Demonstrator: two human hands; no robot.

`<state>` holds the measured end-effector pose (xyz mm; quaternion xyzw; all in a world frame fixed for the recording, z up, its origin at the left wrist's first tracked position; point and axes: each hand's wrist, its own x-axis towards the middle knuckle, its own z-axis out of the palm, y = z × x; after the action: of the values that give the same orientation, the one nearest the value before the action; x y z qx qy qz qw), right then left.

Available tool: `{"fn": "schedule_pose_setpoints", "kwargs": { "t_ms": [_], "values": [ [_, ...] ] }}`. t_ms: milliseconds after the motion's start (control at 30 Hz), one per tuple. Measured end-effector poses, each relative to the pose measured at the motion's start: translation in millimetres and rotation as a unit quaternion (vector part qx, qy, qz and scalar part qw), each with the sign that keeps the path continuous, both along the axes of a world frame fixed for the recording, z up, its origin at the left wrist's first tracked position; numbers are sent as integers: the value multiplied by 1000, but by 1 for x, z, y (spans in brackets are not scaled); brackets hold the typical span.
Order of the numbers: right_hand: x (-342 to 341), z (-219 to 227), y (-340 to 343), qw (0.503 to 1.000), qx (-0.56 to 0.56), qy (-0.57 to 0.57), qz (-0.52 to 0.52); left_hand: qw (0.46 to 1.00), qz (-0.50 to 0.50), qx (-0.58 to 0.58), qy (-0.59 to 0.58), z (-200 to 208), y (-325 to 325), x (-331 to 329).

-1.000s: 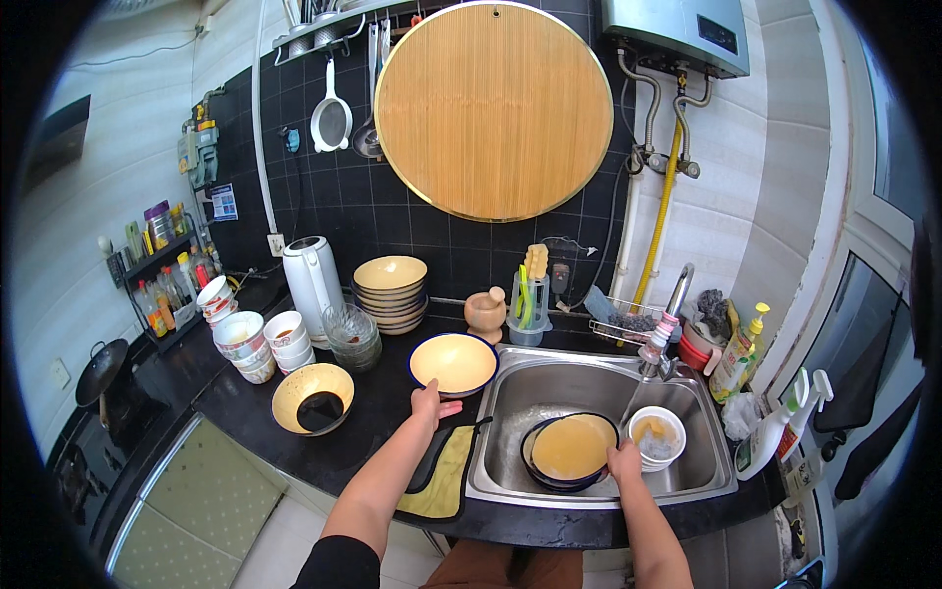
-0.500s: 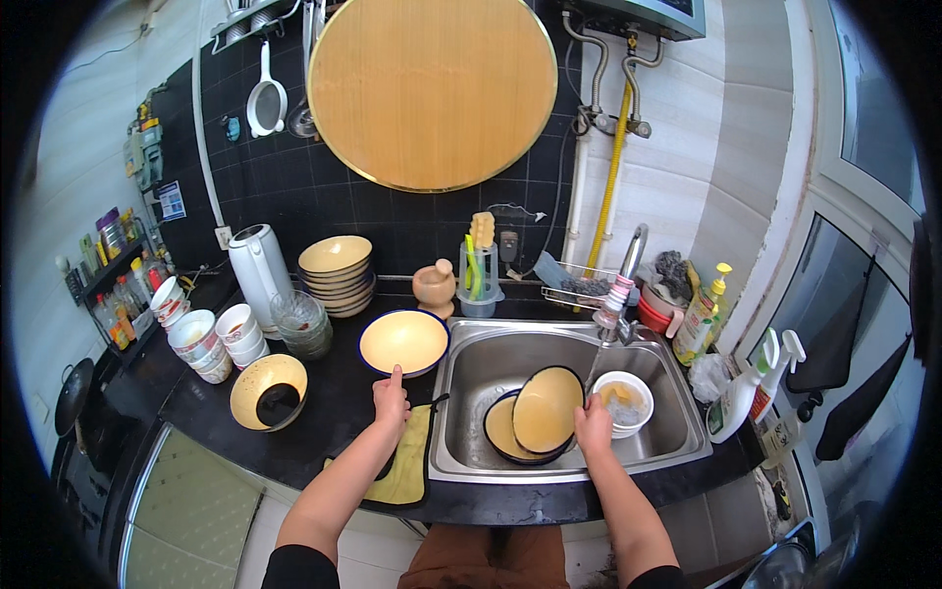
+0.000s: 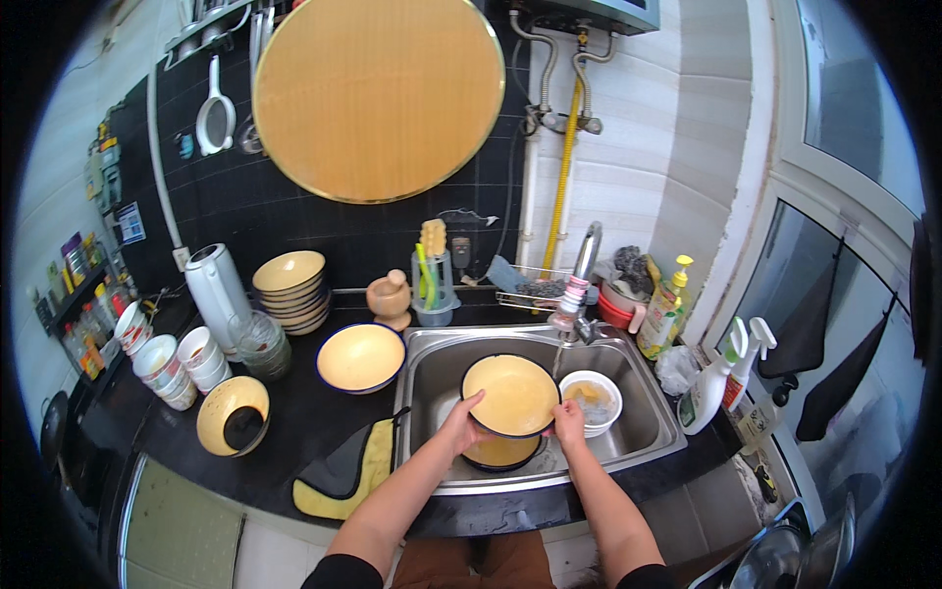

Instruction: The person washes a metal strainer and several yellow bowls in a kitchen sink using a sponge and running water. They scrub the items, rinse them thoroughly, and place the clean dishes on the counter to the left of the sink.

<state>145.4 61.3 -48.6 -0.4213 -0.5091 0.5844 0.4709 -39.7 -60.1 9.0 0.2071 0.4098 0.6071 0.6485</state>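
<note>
A cream bowl with a dark rim (image 3: 510, 393) is held over the sink (image 3: 432, 344) between both my hands. My left hand (image 3: 461, 424) grips its left edge, thumb on the inner side. On its right edge my right hand (image 3: 567, 422) is closed, close to the running tap (image 3: 579, 294). Beneath it, partly hidden, a second cream bowl (image 3: 500, 454) lies in the sink. A white tub (image 3: 594, 398) with cloudy water and something yellowish inside stands to the right. Left of the sink, another cream bowl with a blue rim (image 3: 361, 357) rests on the counter.
A yellow and black cloth (image 3: 368, 461) lies at the counter's front edge. Stacked bowls (image 3: 291, 280), a kettle (image 3: 218, 294), a glass bowl stack (image 3: 261, 346) and a stained bowl (image 3: 233, 407) stand left. Spray bottles (image 3: 708, 388) and a soap bottle (image 3: 664, 309) line the right.
My left hand has moved from the blue-rimmed counter bowl to the bowl in the sink. That bowl is now lifted in both hands. The view has shifted rightward.
</note>
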Motion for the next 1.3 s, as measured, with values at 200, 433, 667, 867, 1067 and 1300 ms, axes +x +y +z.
{"fn": "schedule_pose_setpoints", "kwargs": {
  "t_ms": [200,433,667,867,1067,1300],
  "values": [
    [10,3,9,1000,-16,9,19,988,117,-71,-66,-25,33,8],
    [6,17,-1,918,232,-283,-154,991,73,1,-108,-41,53,14],
    [-22,14,11,663,304,-650,214,992,104,28,68,-53,58,28],
    [-43,7,13,768,234,-368,469,992,102,17,68,-42,49,33],
    [-20,36,26,604,401,-656,212,997,37,16,-67,-53,56,35],
    [-39,38,34,595,483,-626,146,995,-14,1,-100,-42,49,32]
  ]
}}
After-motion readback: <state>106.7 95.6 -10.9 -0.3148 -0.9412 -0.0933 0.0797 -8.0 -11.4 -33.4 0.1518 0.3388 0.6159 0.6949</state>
